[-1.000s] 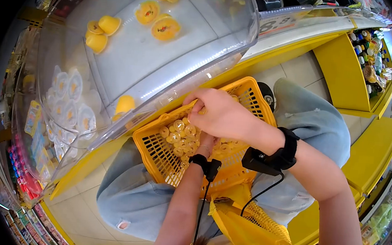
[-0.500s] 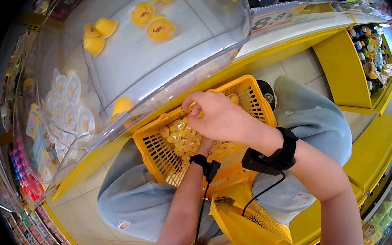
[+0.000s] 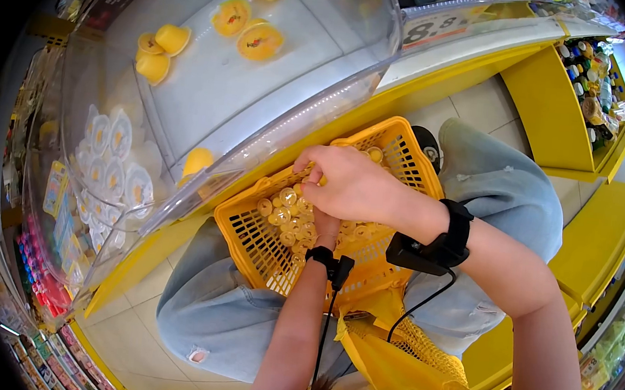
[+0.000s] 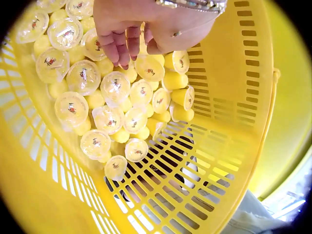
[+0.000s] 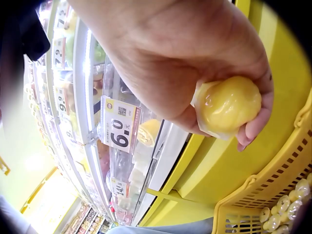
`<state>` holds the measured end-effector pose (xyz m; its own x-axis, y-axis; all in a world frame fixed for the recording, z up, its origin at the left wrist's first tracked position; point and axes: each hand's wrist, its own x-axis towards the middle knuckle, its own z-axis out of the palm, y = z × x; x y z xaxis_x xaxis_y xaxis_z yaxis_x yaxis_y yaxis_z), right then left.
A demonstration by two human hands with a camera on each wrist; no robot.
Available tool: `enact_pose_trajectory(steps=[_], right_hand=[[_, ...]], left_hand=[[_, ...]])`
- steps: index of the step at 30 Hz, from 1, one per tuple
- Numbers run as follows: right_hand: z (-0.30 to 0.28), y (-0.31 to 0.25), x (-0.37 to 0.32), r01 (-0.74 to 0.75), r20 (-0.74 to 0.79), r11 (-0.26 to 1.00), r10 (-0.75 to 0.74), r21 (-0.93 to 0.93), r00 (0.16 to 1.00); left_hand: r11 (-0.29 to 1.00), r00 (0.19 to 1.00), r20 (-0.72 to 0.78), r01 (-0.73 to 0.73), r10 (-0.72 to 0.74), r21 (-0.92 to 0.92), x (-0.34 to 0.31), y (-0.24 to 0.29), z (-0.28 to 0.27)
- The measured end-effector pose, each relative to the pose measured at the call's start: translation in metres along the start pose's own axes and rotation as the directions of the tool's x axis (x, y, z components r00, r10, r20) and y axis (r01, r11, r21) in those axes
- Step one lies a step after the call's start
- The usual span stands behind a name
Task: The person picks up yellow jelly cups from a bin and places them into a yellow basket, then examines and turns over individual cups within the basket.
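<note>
My right hand (image 3: 358,188) is held above the yellow plastic basket (image 4: 229,114), palm turned inward. Between its thumb and curled fingers it grips a yellow jelly cup (image 5: 231,107) with a clear film edge, plain in the right wrist view. My left hand (image 4: 146,24) reaches down inside the basket, its loosely bent fingertips right at the jelly cups (image 4: 116,87) heaped there. These cups have clear round lids with a small printed figure. In the head view the right hand covers part of the left hand and the heap.
A clear-walled display bin (image 3: 298,111) stands beyond the basket, with several yellow cups (image 3: 260,39) and a cluster of pale cups (image 3: 114,172) in it. The basket sits between jeans-covered knees (image 3: 501,190). A price tag (image 5: 119,124) hangs on the shelf front.
The head view has shifted slightly. Both hands stay almost where they were, the right above the basket and the left inside it.
</note>
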<state>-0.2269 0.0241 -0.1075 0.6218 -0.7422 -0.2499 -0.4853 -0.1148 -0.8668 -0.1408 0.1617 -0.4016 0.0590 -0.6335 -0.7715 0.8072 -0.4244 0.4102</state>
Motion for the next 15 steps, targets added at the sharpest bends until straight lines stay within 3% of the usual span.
enact_pose_trajectory(steps=[8, 11, 15], right_hand=[[-0.002, -0.001, 0.001, -0.036, 0.022, 0.999, 0.036, 0.021, 0.999], [0.001, 0.002, 0.002, -0.027, 0.017, 0.999, 0.026, 0.027, 1.0], [0.001, -0.002, 0.002, -0.063, 0.054, 0.997, 0.061, 0.042, 0.997]], left_hand=[[0.994, 0.991, 0.088, 0.109, -0.106, -0.03, -0.003, 0.001, 0.01], [0.986, 0.984, 0.079, 0.164, -0.161, -0.028, -0.009, 0.005, 0.013], [0.988, 0.993, -0.009, 0.121, -0.121, 0.099, -0.002, 0.002, 0.001]])
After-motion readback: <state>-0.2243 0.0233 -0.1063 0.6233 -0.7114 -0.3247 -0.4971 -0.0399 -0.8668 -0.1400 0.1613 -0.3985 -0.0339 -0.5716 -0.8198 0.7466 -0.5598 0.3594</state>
